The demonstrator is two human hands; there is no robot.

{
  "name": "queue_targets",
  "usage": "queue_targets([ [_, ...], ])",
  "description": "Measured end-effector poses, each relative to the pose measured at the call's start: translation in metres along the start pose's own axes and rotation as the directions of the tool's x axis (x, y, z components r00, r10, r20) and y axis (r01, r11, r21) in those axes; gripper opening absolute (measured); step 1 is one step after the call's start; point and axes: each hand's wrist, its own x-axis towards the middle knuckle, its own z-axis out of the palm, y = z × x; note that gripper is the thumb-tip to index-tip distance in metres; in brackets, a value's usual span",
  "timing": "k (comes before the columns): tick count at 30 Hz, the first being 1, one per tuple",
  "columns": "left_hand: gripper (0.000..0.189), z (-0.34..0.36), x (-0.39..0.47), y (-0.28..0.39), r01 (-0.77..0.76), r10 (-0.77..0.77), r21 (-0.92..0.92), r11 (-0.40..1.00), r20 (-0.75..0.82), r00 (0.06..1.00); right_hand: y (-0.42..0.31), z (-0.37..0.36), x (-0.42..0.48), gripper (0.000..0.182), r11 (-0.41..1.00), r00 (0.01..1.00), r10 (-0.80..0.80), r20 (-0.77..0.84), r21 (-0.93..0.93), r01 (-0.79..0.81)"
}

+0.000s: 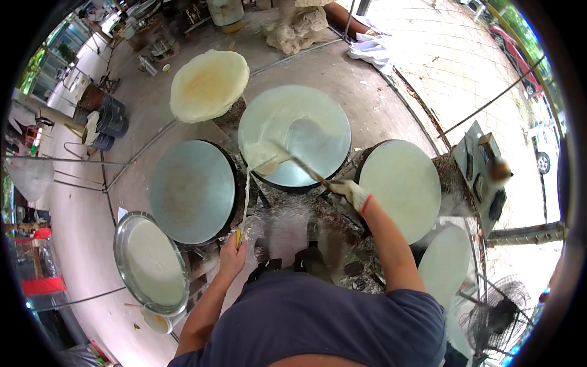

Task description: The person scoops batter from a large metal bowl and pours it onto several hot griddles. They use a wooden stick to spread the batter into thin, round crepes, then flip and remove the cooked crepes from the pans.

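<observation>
My left hand (pixel 233 257) is closed around the yellow handle of a long, thin batter-coated tool (pixel 247 204), whose far end reaches the left rim of the middle round griddle (pixel 305 149). A white work glove with a red cuff covers my right hand (pixel 352 193). It grips the wooden handle of a spreader (pixel 305 169), and the spreader's head is blurred in the wet batter (pixel 263 151). Pale batter coats the back and left of this griddle; bare metal shows at the front and right. A thin pale sheet (pixel 399 188) covers the right griddle. The left griddle (pixel 197 192) is bare.
A metal basin (pixel 120 270) of white batter stands at lower left. Stacked flat pancakes (pixel 208 85) lie behind the left griddle. At far right are another pale-covered round surface (pixel 445 264), a standing fan (pixel 500 312) and a metal plate (pixel 477 156) with small items. Steam rises nearby.
</observation>
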Motion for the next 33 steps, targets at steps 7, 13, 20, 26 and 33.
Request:
queue_targets([
  [7,0.024,-0.075,0.034,-0.052,0.057,-0.019,-0.483,0.874,0.083,0.996,0.087,0.193,0.021,0.026,0.874,0.998,0.004,-0.057,0.486,0.024],
  [13,0.021,-0.174,0.016,-0.065,0.151,-0.092,-0.758,0.634,0.120,0.988,0.071,0.295,0.089,0.033,0.880,0.822,-0.208,-0.530,0.266,0.394],
  [20,0.015,-0.213,-0.022,-0.114,0.276,-0.206,-0.857,0.435,0.203,0.957,0.091,0.366,0.136,0.041,0.919,0.616,-0.238,-0.751,0.031,0.393],
  [26,0.021,-0.221,-0.042,-0.138,0.303,-0.234,-0.891,0.340,0.232,0.944,0.058,0.327,0.085,0.030,0.835,0.594,-0.028,-0.804,0.307,0.456],
  [33,0.024,-0.211,-0.042,-0.121,0.357,-0.108,-0.918,0.174,0.342,0.933,0.109,0.298,0.077,0.033,0.939,0.572,-0.340,-0.747,-0.231,0.257],
])
